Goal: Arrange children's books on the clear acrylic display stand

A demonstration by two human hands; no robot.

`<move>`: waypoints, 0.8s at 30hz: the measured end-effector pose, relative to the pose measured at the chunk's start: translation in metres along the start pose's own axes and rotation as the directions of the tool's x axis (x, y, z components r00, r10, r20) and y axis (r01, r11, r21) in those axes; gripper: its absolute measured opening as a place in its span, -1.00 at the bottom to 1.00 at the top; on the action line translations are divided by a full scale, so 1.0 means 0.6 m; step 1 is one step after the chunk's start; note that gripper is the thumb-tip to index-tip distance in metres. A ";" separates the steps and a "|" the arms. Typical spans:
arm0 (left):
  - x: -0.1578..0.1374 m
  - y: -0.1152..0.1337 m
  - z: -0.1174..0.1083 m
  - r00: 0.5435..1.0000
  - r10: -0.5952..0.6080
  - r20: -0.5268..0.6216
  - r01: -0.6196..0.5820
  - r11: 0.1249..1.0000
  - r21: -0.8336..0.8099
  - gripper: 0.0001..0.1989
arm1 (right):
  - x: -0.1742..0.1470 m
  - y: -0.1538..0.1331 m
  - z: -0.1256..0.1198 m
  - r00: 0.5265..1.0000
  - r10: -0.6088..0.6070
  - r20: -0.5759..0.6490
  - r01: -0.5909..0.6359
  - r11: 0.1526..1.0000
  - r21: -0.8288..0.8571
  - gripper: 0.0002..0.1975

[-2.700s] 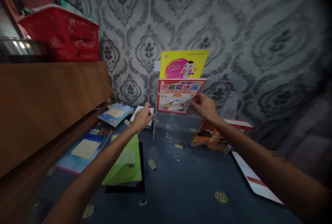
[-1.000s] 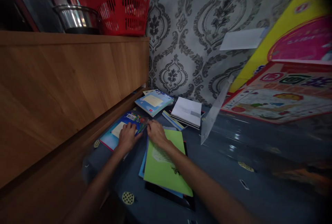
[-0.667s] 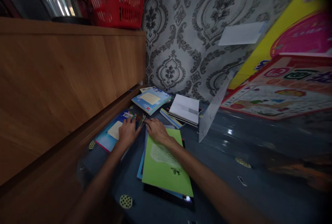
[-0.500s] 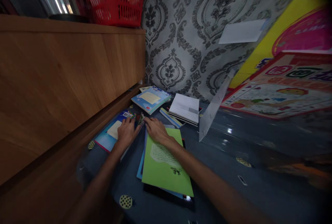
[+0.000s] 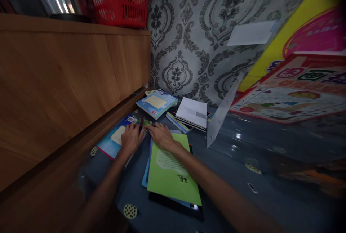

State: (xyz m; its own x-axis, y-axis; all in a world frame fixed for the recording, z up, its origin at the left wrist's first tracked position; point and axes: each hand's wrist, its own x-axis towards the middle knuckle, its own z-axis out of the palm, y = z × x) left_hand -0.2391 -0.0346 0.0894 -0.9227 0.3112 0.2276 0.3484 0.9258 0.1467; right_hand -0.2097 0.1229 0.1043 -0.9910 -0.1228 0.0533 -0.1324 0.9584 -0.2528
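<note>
Blue book (image 5: 111,145) on apparent tablecloth (image 5: 130,187)

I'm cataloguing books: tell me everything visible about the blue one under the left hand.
The paper-looking blue book shades dark to light, with a barcode, pale panel and reddish bottom edge. It lies on the dark table, left hand on top; the right hand is at its far right corner, contact unclear.
</note>
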 end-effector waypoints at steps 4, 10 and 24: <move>0.000 0.002 0.004 1.000 0.004 -0.010 -0.004 1.000 0.022 -0.57 | 0.007 -0.001 0.002 0.999 0.031 0.037 -0.029 0.999 -0.044 -0.59; -0.006 0.008 0.006 0.999 0.033 -0.014 -0.031 0.996 0.082 -0.59 | 0.009 -0.007 -0.004 0.996 0.072 0.061 -0.068 0.995 -0.068 -0.60; -0.015 0.013 0.003 0.988 0.150 0.029 -0.153 0.980 0.128 -0.57 | 0.010 -0.007 0.001 0.992 0.118 0.041 -0.117 0.993 -0.013 -0.48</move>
State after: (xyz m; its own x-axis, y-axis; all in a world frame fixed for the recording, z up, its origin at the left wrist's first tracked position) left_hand -0.2287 -0.0299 0.0870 -0.8642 0.4527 0.2194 0.4612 0.8872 -0.0140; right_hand -0.2153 0.1182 0.1052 -0.9997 -0.0195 -0.0166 -0.0148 0.9695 -0.2446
